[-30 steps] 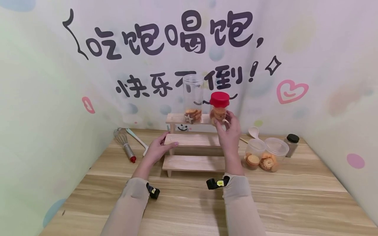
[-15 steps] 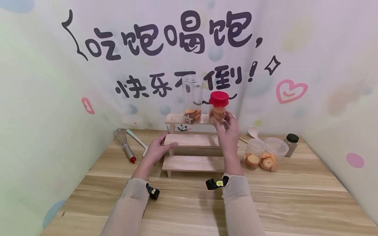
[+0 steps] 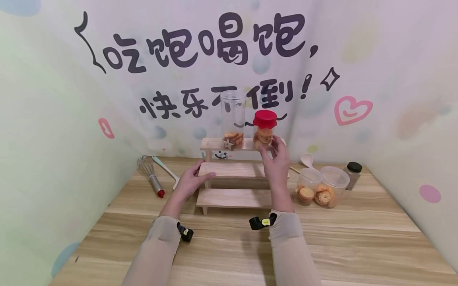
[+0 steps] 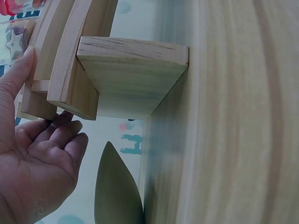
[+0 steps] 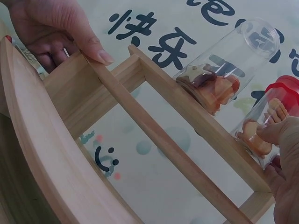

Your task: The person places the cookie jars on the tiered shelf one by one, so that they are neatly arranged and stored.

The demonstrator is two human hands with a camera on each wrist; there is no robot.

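Note:
A three-tier wooden stand [image 3: 232, 169] is on the table. At the stand's left end, my left hand [image 3: 191, 180] grips the middle tier, thumb on top and fingers around its end. My right hand [image 3: 277, 161] holds a clear jar with a red lid [image 3: 265, 129] upright at the right part of the top tier, thumb on the near side. Cookies show inside that jar. To its left on the same tier stands a tall clear jar without a lid [image 3: 233, 119], with star-shaped and other cookies at the bottom. The right wrist view shows both jars beside each other.
Right of the stand are two clear tubs of cookies, a smaller tub [image 3: 309, 178] and a larger tub [image 3: 334, 178], a black-capped jar [image 3: 353, 176] and a pale spoon [image 3: 307, 160]. A whisk [image 3: 152, 174] and a light-blue-handled utensil [image 3: 166, 168] lie left. A printed wall hanging [image 3: 229, 71] stands behind.
The red-lidded jar has shifted very slightly toward the back of the top tier in my right hand. My left hand has stayed in place on the stand.

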